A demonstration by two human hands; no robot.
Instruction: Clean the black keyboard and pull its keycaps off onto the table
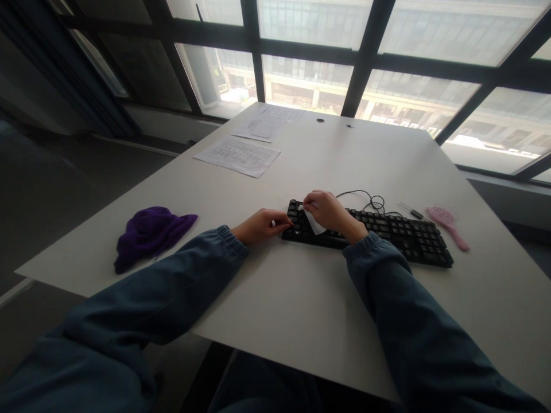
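A black keyboard [390, 226] lies slightly slanted on the white table. My right hand [329, 213] is closed on a white wipe [315, 222], which hangs from the fingers over the keyboard's left part. At the keyboard's left end, my left hand [262, 225] has its thumb and fingers closed on the edge. The palm side of both hands is hidden from view, and my right hand covers some of the keys.
A purple cloth [150, 232] lies crumpled on the table's left side. Printed sheets [241, 155] lie farther back. Behind the keyboard runs a black cable [376, 202]. A small brush with a thin metal end [415, 213] and a pink hairbrush [447, 221] lie at right.
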